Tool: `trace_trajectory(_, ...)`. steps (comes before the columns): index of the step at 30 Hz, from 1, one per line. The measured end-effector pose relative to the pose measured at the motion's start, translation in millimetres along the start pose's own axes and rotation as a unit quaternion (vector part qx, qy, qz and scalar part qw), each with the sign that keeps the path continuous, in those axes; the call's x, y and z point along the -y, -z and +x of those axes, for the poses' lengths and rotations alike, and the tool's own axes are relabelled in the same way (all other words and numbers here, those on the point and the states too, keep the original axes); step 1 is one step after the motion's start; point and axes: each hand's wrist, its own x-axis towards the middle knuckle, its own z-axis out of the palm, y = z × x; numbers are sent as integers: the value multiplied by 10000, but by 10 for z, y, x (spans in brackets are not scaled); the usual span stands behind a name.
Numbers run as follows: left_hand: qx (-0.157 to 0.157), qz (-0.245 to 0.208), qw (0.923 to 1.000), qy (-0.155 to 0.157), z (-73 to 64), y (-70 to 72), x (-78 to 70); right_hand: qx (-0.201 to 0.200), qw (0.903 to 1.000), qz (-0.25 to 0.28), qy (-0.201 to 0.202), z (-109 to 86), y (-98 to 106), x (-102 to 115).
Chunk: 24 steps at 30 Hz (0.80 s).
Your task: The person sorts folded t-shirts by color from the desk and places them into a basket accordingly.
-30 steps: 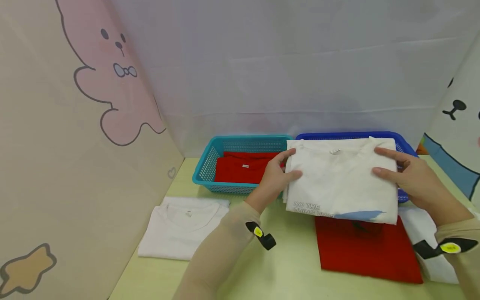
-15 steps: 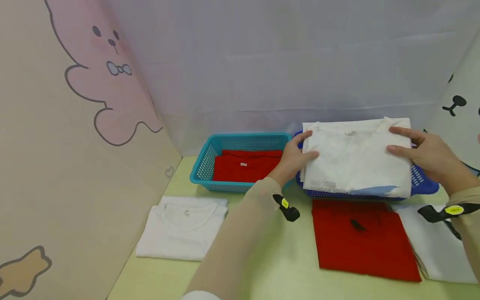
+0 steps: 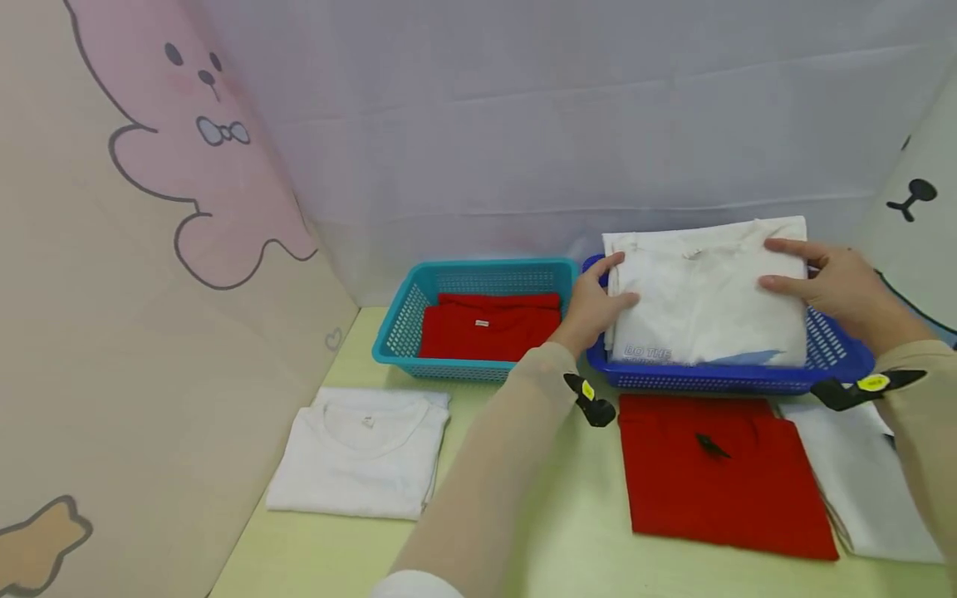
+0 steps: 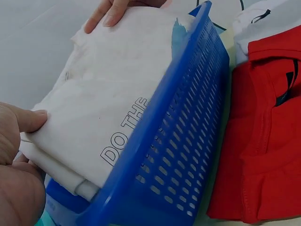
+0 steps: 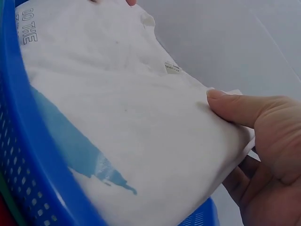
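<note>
A folded white T-shirt (image 3: 710, 307) with outlined lettering and a blue brush mark is tilted inside the blue basket (image 3: 718, 380), its front edge below the near rim. My left hand (image 3: 594, 307) pinches its left side, thumb on top and fingers beneath. On the opposite side my right hand (image 3: 837, 286) grips the shirt the same way. The left wrist view shows the folded layers of the T-shirt (image 4: 103, 94) just inside the basket's rim (image 4: 155, 113). In the right wrist view the thumb of my right hand (image 5: 263, 141) presses near the collar; the fingers underneath are partly hidden.
A teal basket (image 3: 478, 370) holding a folded red shirt (image 3: 486, 332) stands to the left. In front lie another folded red shirt (image 3: 725, 490), a white garment (image 3: 867, 490) partly behind my right sleeve, and a folded white shirt (image 3: 359, 457) at left.
Both hands have carried the white T-shirt from over the red shirt up and back to the blue basket, then lowered its front edge inside. The other folded shirts have stayed put.
</note>
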Motion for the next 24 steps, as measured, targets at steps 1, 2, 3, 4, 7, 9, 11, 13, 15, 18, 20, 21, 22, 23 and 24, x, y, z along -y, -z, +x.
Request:
trace_trajectory(1,-28,89,10000,33,-13,-10,21,60,10000,12,-4,-5,-17,-18)
trace_trajectory(2,-31,131,9999,67,-25,-18,46,96,10000,-4,-2,-10,-39,-34)
trace_trajectory(3,-34,166,9998,102,-36,-25,68,105,9999,-5,20,-15,-59,-51)
trace_trajectory(4,-23,150,9998,119,-43,-30,91,114,9999,-7,46,-20,-78,-65)
trace_trajectory(7,23,90,9999,106,-58,-38,140,89,9999,54,110,-31,-124,-101)
trace_trajectory(9,78,43,9999,81,-63,-39,158,94,9998,92,127,-34,-145,-115)
trace_trajectory(11,126,47,9999,45,-71,-27,168,101,9998,68,127,-28,-162,-114)
trace_trajectory(13,161,73,9998,28,-76,-17,173,104,9999,75,111,-22,-175,-113)
trace_trajectory(15,194,70,9998,22,-80,-11,179,91,9999,124,74,-17,-185,-115)
trace_trajectory(18,218,55,9997,23,-77,-20,180,64,9999,132,38,-21,-192,-131)
trace_trajectory(20,213,76,9997,60,-74,-31,182,68,9999,105,24,-27,-201,-137)
trace_trajectory(21,205,120,9997,86,-71,-36,183,82,9999,98,23,-27,-206,-142)
trace_trajectory(22,180,181,9996,124,-69,-41,182,104,9999,114,4,-29,-213,-142)
trace_trajectory(23,162,250,9994,165,-65,-46,181,125,9998,139,-6,-28,-220,-140)
trace_trajectory(24,147,320,9992,204,-62,-51,178,145,9997,177,-14,-26,-229,-136)
